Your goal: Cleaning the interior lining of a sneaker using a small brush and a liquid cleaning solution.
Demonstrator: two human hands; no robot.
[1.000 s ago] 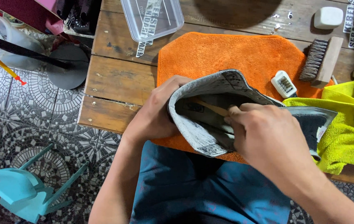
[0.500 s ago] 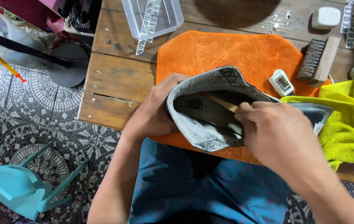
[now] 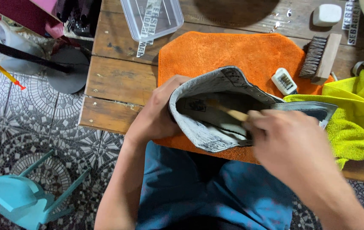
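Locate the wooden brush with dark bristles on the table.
In the head view, the wooden brush lies at the upper right on the table, at the orange cloth's right edge, above the yellow cloth.

A worn wooden plank desk [image 3: 118, 81] stands over a floor [image 3: 28, 136] of grey patterned mosaic tiles. A small turquoise plastic chair [image 3: 15, 196] sits on the tiles, near a round dark stand base [image 3: 64, 70].

The right hand [image 3: 290, 142] has drawn the wooden stick [image 3: 232, 113] slightly rightward
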